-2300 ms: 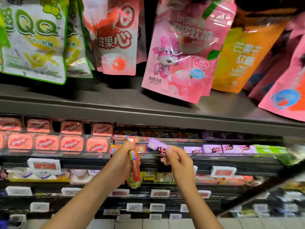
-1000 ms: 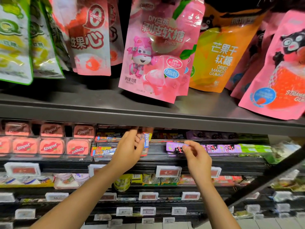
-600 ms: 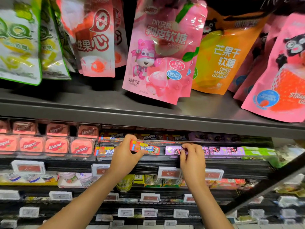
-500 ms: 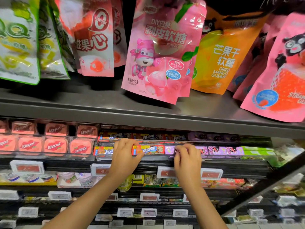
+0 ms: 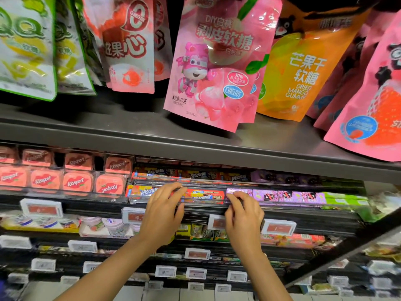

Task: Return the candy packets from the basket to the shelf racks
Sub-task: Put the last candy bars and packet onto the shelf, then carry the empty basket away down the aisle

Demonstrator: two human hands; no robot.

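A red candy packet [image 5: 205, 194] lies flat in the clear shelf rack [image 5: 282, 205], between a matching packet on its left and the purple row. My left hand [image 5: 161, 216] rests its straight fingers on the red packet's left end, thumb below the rack's front lip. At the left end of the purple row lies a purple candy packet [image 5: 247, 192]. My right hand [image 5: 244, 215] pinches it with curled fingertips on top and the thumb under it. No basket is in view.
Large hanging gummy bags [image 5: 213, 61] crowd the shelf above. Pink Kissport tins [image 5: 73, 183] fill the rack on the left, green packets [image 5: 345, 197] the right end. Price tags [image 5: 277, 229] line the lower shelf edges, with more sweets beneath.
My left hand turned the red packet flat and set it into the rack row. My right hand brought the purple packet down into the purple row. Both hands now sit at the rack front.
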